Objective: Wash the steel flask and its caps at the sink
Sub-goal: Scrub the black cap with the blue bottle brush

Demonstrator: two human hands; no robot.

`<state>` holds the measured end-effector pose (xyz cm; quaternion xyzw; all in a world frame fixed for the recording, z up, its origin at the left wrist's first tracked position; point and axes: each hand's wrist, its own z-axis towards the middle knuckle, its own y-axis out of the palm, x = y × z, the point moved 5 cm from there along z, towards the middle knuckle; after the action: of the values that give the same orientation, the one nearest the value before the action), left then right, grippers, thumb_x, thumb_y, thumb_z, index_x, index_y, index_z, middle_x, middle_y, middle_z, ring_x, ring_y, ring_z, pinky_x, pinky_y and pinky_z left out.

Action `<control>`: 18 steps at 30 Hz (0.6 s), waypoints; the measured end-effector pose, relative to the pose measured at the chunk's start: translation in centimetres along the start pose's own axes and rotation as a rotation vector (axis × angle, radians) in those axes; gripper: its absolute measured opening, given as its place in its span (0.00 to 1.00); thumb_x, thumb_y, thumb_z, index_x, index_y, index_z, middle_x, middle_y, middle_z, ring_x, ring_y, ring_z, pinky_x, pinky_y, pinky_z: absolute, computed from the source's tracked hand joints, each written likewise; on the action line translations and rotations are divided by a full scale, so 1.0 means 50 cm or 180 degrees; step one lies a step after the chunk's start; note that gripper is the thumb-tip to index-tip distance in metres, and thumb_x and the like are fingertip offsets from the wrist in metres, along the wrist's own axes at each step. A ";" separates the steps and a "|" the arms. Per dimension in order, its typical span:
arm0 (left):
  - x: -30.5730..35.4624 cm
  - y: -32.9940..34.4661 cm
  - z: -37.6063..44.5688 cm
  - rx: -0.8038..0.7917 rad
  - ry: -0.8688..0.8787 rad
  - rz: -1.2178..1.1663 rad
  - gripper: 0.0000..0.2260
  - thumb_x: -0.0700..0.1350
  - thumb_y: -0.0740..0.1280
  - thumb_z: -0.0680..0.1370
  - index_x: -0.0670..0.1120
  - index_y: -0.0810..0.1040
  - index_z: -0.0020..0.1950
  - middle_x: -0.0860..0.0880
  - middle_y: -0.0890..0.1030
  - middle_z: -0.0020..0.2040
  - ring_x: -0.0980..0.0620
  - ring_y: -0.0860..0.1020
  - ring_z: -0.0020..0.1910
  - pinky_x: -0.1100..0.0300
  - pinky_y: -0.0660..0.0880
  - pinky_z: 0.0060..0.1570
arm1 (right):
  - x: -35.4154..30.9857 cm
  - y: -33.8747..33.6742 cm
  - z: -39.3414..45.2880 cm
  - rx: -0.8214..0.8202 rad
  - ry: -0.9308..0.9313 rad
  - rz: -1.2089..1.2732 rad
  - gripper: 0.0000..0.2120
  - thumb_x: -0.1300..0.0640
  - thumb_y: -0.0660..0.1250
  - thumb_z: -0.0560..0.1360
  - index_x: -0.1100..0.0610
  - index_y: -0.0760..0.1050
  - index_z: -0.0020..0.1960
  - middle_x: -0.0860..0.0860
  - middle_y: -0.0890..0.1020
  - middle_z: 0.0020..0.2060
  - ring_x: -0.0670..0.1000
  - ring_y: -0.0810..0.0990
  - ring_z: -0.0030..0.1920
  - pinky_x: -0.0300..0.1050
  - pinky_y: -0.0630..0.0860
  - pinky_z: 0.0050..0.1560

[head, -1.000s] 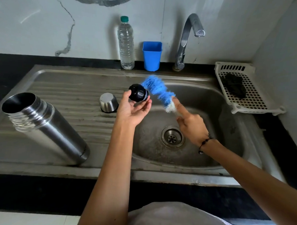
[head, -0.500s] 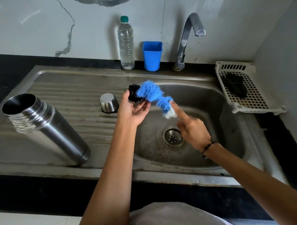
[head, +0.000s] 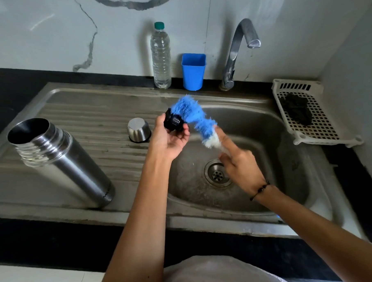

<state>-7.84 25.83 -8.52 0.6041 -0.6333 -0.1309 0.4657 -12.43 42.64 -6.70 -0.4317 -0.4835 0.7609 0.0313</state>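
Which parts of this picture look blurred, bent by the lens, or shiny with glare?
Head view: the blue brush and right hand smear with motion blur; the sink rim bows from wide-angle distortion; the steel flask carries bright glare streaks.

My left hand (head: 170, 139) is up, palm toward me, fingers curled round the black cap (head: 173, 122) — my right hand (head: 238, 164) reaches in from the right, index finger stretched along the brush (head: 193, 119), wrist bent, cord bracelet showing, both forearms bare.
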 end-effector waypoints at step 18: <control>0.005 -0.025 0.002 -0.0205 0.0419 0.0671 0.13 0.50 0.59 0.79 0.42 0.73 0.56 0.42 0.75 0.46 0.51 0.71 0.36 0.60 0.67 0.36 | -0.001 0.014 0.032 -0.0477 0.0506 0.0406 0.31 0.63 0.58 0.77 0.39 0.56 0.73 0.53 0.81 0.51 0.55 0.81 0.38 0.49 0.79 0.47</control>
<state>-7.09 25.28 -9.37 0.5262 -0.6568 -0.0616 0.5366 -13.23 41.12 -6.93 -0.5216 -0.5066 0.6864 -0.0113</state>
